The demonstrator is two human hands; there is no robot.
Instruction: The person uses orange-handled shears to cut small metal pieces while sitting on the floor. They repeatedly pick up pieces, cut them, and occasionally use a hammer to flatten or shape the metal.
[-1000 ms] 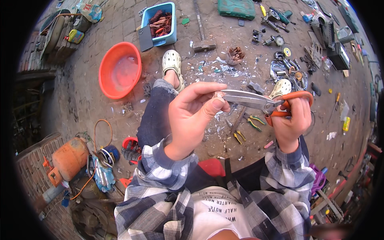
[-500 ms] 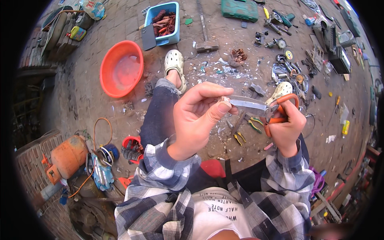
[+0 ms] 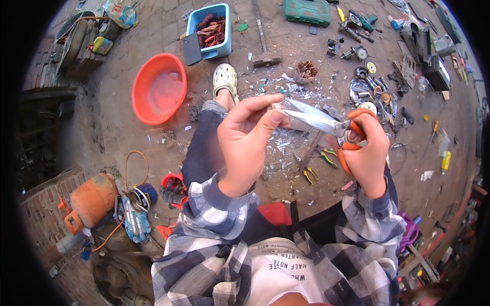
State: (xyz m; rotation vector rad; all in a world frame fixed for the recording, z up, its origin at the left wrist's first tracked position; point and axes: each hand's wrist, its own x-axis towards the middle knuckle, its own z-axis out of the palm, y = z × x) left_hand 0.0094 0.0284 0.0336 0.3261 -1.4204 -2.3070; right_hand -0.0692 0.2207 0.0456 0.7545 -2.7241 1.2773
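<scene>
My right hand (image 3: 370, 155) is wrapped round the orange handles of a pair of scissors (image 3: 320, 122). Its bright blades point up and left, slightly apart, with the tips at the fingers of my left hand (image 3: 245, 145). Between thumb and forefinger that hand pinches a small pale pinkish piece (image 3: 276, 106). Fingertips cover most of the piece, so its kind does not show. Below the scissors on the ground lie yellow-handled pliers (image 3: 310, 176) and green-and-yellow pliers (image 3: 328, 157).
An orange-red basin (image 3: 159, 89) and a blue bin (image 3: 220, 50) of copper-coloured scrap stand at the far left. Ahead are a hammer (image 3: 266, 62), a bowl of copper pieces (image 3: 305, 72) and scattered scraps. Metal parts (image 3: 375, 92) lie right; an orange gas cylinder (image 3: 94, 200) stands left.
My left hand has shifted slightly left and up with the pinched piece. The scissors have turned to a steeper slant, their blades now showing wider and farther apart.
</scene>
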